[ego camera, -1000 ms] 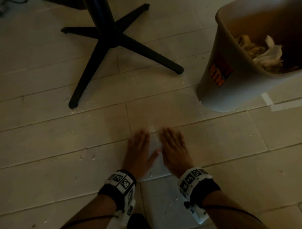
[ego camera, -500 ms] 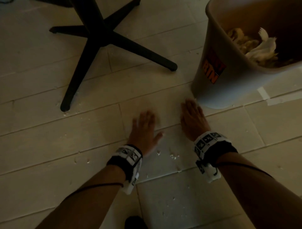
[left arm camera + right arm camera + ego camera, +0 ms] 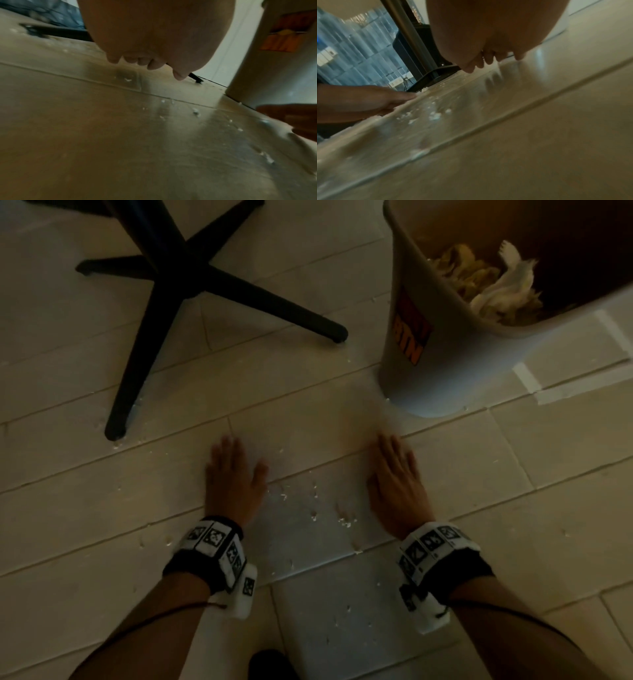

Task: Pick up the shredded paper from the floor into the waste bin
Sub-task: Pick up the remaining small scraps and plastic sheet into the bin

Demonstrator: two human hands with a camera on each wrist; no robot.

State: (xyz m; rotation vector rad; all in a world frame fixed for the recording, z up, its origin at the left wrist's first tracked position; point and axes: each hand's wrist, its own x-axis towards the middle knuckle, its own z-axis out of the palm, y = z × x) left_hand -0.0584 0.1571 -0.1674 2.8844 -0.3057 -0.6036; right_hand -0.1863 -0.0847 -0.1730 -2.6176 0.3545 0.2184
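Observation:
Small white paper shreds (image 3: 344,521) lie scattered on the pale tiled floor between my two hands. My left hand (image 3: 233,470) lies flat on the floor with straight fingers, holding nothing. My right hand (image 3: 394,470) is also flat, fingers together, just below the waste bin (image 3: 442,364). The grey bin with an orange label stands at the upper right and holds crumpled paper (image 3: 493,289). In the left wrist view the left fingertips (image 3: 152,66) hover close to the floor near some shreds (image 3: 196,113). In the right wrist view, more shreds (image 3: 435,116) lie beside my left hand (image 3: 368,100).
A black chair base (image 3: 178,275) with splayed legs stands at the upper left, with tiny shreds (image 3: 120,443) by one foot. White tape strips (image 3: 534,385) mark the floor right of the bin. More specks dot the tiles near my wrists.
From pressed together a second ago, my hands moved forward toward the bin and spread wide apart. Small shreds now show on the floor between them.

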